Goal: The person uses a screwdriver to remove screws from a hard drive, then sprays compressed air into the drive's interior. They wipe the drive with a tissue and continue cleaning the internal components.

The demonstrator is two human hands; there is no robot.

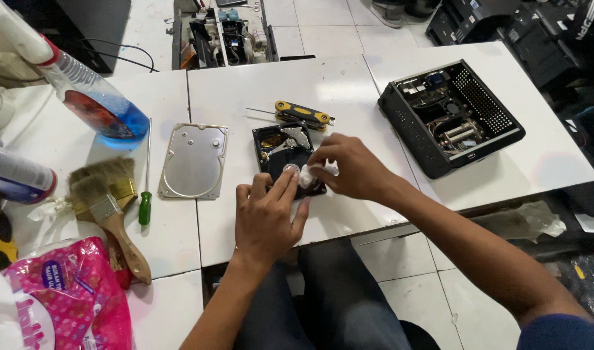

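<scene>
On the white worktop (277,91) an opened hard drive (285,159) lies between its removed metal lid (193,161) and a yellow multi-tool (303,114). The left hand (266,217) steadies it, fingers resting unclenched; the right hand (349,167) pinches a white tissue wad (316,174) against it. Hard rubbing could probably scratch the exposed internals or leave lint.

Opened hard drive (285,155) with white tissue wad (315,174)
Black casing lies flat on white table, lid off, internals exposed; tissue pressed onto its platter.

Both hands (297,194) and forearms are bare; a dark blue sleeve (559,332) and dark trousers (336,304) show.
</scene>
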